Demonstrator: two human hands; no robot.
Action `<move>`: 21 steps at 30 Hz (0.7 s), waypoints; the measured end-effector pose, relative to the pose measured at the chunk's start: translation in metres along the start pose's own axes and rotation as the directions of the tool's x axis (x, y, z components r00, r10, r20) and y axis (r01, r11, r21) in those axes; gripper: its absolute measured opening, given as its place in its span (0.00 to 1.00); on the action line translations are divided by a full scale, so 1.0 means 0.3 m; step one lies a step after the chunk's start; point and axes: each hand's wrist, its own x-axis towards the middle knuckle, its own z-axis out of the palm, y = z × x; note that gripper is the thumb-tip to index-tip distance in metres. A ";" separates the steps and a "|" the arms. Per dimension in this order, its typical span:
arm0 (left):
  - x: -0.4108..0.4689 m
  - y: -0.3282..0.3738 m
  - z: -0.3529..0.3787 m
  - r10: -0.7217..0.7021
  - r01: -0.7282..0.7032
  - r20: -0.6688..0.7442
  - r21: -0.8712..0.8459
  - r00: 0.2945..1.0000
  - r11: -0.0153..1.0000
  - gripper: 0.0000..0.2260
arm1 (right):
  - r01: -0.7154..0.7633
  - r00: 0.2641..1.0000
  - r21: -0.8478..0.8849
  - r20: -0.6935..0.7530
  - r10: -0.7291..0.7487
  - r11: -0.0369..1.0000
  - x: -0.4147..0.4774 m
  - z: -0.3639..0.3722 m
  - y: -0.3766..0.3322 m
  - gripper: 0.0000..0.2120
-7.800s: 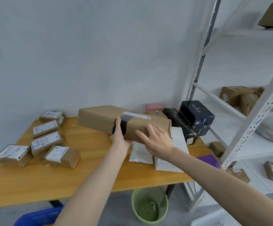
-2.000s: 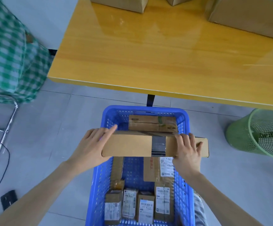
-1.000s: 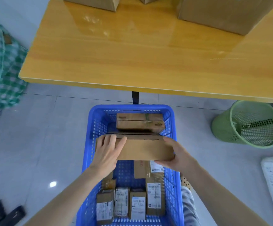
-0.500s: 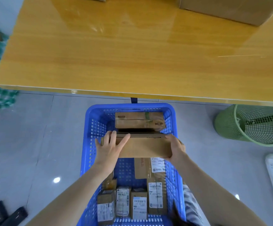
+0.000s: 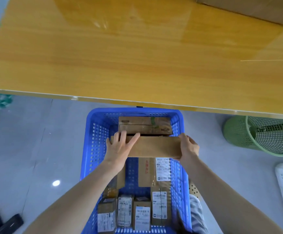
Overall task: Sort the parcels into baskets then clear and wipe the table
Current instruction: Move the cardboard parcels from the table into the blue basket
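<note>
One box (image 5: 156, 146) in basket (image 5: 90, 149): left grip (image 5: 118, 147) spread on it, right grip (image 5: 188, 146) curled round its end; second box (image 5: 145, 125) close at twelve o'clock.

The head camera looks steeply down over the table (image 5: 137, 56) into the nearby blue basket (image 5: 96, 141).

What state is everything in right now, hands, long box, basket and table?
Blue basket: on the floor, partly filled with parcels.
Long box: crosswise inside it, held at both ends.
Left hand: fingers flat on the box's left end.
Right hand: gripping the box's right end.
Table: one carton at its far corner.
</note>
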 end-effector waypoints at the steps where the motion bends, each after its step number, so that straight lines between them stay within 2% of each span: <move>1: -0.001 0.007 0.015 -0.011 0.012 0.042 -0.004 0.999 1.000 0.52 | -0.007 0.999 -0.007 0.046 0.007 1.000 0.008 0.000 0.005 0.16; 3: -0.001 -0.001 0.032 -0.049 0.051 0.124 -0.014 0.991 0.999 0.48 | 0.045 0.989 -0.132 0.146 -0.026 0.990 0.025 0.012 0.026 0.23; 4: 0.000 -0.010 0.034 -0.075 0.078 0.144 -0.014 0.987 0.997 0.47 | 0.137 0.979 -0.254 0.179 -0.093 0.958 0.028 0.022 0.039 0.26; 5: 0.005 -0.017 0.036 -0.098 0.101 0.147 -0.012 0.984 0.995 0.47 | 0.268 0.958 -0.406 0.206 -0.198 0.874 0.037 0.033 0.054 0.29; 6: 0.012 -0.023 0.031 -0.112 0.114 0.151 -0.007 0.982 0.993 0.47 | 0.417 0.909 -0.571 0.247 -0.336 0.707 0.047 0.037 0.074 0.30; 7: 0.027 -0.025 0.027 -0.119 0.121 0.158 -0.001 0.980 0.993 0.49 | 0.535 0.826 -0.712 0.327 -0.460 0.455 0.049 0.039 0.091 0.33; 8: 0.044 -0.018 0.023 -0.126 0.126 0.170 0.008 0.977 0.992 0.50 | 0.604 0.724 -0.779 0.450 -0.523 0.167 0.049 0.038 0.110 0.36; 9: 0.061 -0.005 0.015 -0.128 0.127 0.176 0.017 0.976 0.992 0.52 | 0.628 0.642 -0.774 0.573 -0.509 -0.079 0.051 0.037 0.127 0.39; 10: 0.078 0.017 0.004 -0.122 0.120 0.178 0.022 0.977 0.993 0.53 | 0.616 0.613 -0.751 0.647 -0.454 -0.237 0.061 0.033 0.141 0.42; 11: 0.094 0.043 -0.005 -0.111 0.108 0.186 0.023 0.976 0.994 0.54 | 0.581 0.625 -0.746 0.666 -0.408 -0.327 0.075 0.031 0.141 0.44; 13: 0.120 0.080 -0.016 -0.101 0.100 0.237 0.018 0.966 0.995 0.55 | 0.505 0.679 -0.761 0.641 -0.357 -0.406 0.119 0.031 0.124 0.46; 16: 0.151 0.067 -0.007 -0.127 0.126 0.274 0.023 0.953 0.992 0.56 | 0.468 0.676 -0.719 0.666 -0.317 -0.513 0.161 0.046 0.094 0.47; 21: 0.157 0.047 0.002 -0.129 0.131 0.301 0.013 0.945 0.991 0.55 | 0.439 0.732 -0.685 0.648 -0.211 -0.581 0.175 0.067 0.071 0.49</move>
